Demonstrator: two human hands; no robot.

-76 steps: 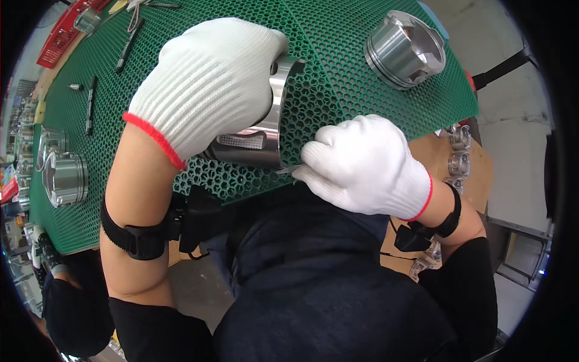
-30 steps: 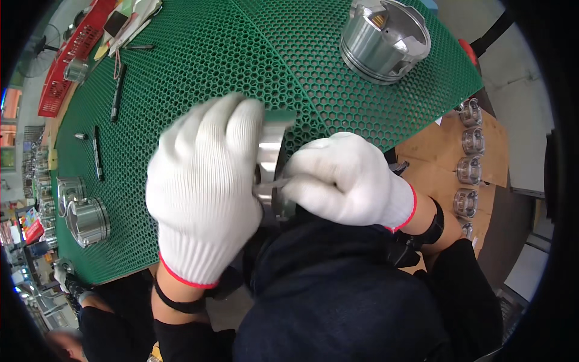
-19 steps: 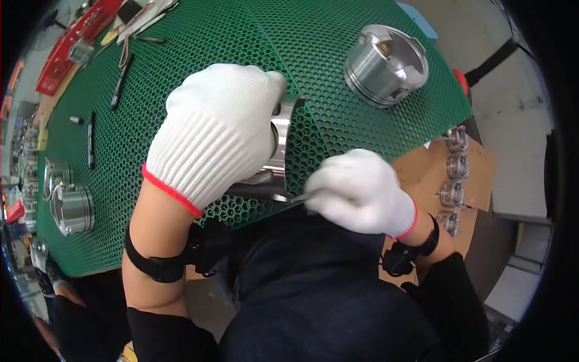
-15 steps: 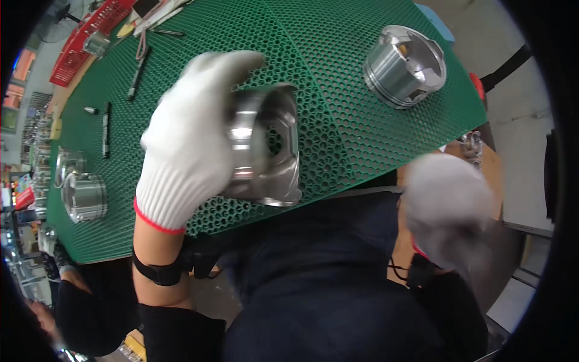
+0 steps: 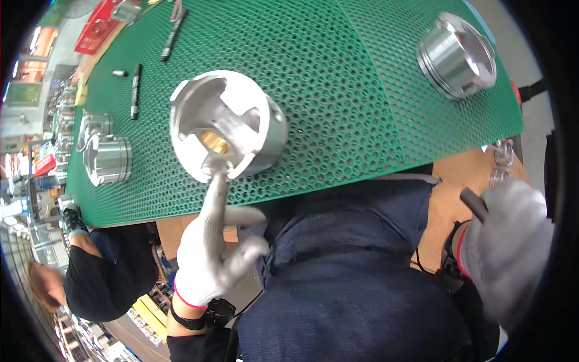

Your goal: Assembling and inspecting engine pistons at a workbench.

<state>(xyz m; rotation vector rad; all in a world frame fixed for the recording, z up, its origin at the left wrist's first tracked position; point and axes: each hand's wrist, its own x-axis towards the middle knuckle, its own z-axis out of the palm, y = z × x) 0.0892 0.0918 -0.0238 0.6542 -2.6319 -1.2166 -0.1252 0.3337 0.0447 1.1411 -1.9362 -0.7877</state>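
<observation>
A silver piston [image 5: 274,136] stands on the green mat with its hollow side up, showing a brass-coloured bushing [image 5: 214,142] inside. My left hand [image 5: 211,247], in a white knit glove, reaches the piston's near rim with its stretched index finger. The thumb and other fingers are apart from it and hold nothing. At the right, past the mat's edge, my gloved right hand [image 5: 512,241] is closed around a dark grey cylindrical rod [image 5: 474,204]. Motion blurs this hand, and most of the rod is hidden in it.
Another piston [image 5: 449,57] stands at the far right of the perforated green mat [image 5: 338,120]. Two pistons [image 5: 111,160] sit at the left edge. Black markers [image 5: 136,90] and a red bin [image 5: 99,27] lie beyond. Metal parts [image 5: 502,160] rest at the right; a co-worker [image 5: 99,265] sits at left.
My left hand has let go of the piston's side and drawn back to its near rim. The piston now shows its hollow interior. My right hand has moved outward, and a rod shows in it.
</observation>
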